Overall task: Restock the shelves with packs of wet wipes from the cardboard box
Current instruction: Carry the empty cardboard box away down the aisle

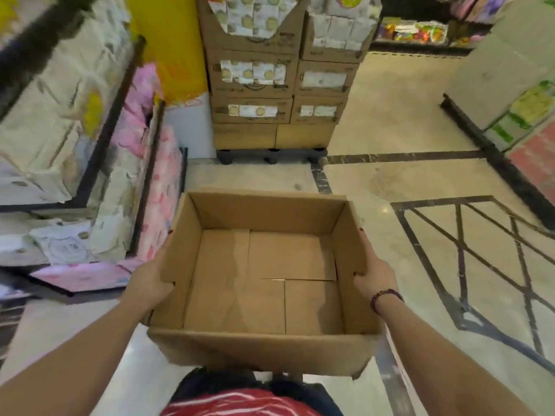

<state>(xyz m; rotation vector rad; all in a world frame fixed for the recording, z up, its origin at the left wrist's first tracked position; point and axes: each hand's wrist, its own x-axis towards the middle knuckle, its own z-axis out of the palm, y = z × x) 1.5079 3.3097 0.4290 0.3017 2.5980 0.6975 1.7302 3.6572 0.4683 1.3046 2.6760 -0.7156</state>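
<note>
At the left of the frame stood dark-framed shelves [100,136], their tiers packed with pale packs [45,94] and, further in, pink packs [163,181], all too blurred to read. One flat pink pack [81,276] lay at the lower left, just beside the left hand [148,280]. That hand gripped the left wall of the cardboard box [261,211], thumb hooked over the wall's edge and fingers stretched along the outside, one red-painted nail showing near the wall's middle. The box sat at lower centre, held off the floor in front of the person's red-striped top [240,403], its top open and its folded bottom flaps in plain view. Above it, at upper centre, a stack of brown cartons [252,85] with cut-out windows showing pale packs stood on a black pallet [270,154]. The right hand [375,274] clamped the box's right wall the same way, thumb tucked over the rim and fingers laid along the outer face. A dark beaded bracelet [386,297] circled that wrist. Further right ran the glossy cream floor [390,130], inlaid with dark lines, and at the far right stood another shelf unit [510,94] with green and red goods, blurred.
</note>
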